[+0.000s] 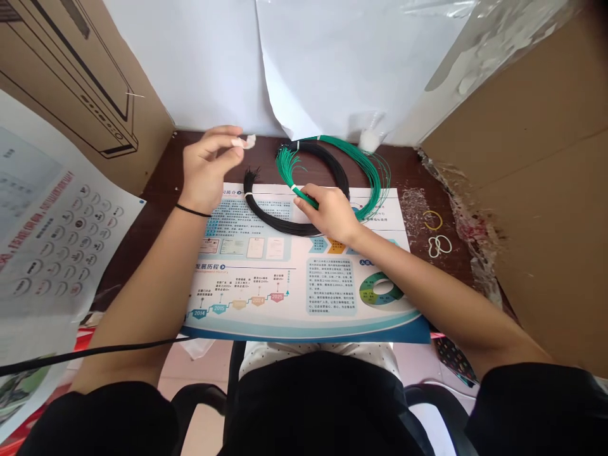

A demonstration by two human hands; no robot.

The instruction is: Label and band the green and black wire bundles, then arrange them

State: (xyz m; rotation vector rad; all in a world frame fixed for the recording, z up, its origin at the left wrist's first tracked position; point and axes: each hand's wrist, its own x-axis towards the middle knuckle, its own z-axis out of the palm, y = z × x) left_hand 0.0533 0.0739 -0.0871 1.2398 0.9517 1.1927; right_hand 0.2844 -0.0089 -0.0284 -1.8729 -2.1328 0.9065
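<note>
My left hand [208, 166] is raised at the left, with a small crumpled white scrap [249, 142] pinched between thumb and fingers. My right hand [332, 212] is closed around a coiled bundle of green wires [375, 171], just behind a white band near its fanned-out end. A coiled bundle of black wires [275, 221] curves beneath the green one and my right hand. White ties circle the black bundle near its two visible ends. Part of both coils is hidden by my right hand.
A printed poster sheet [266, 310] covers much of the dark table [164, 164]. Loose rubber bands [443, 244] and fine clippings [414, 206] lie at the right. A clear bag with white contents [369, 138] stands at the back. Cardboard [536, 171] walls the right side.
</note>
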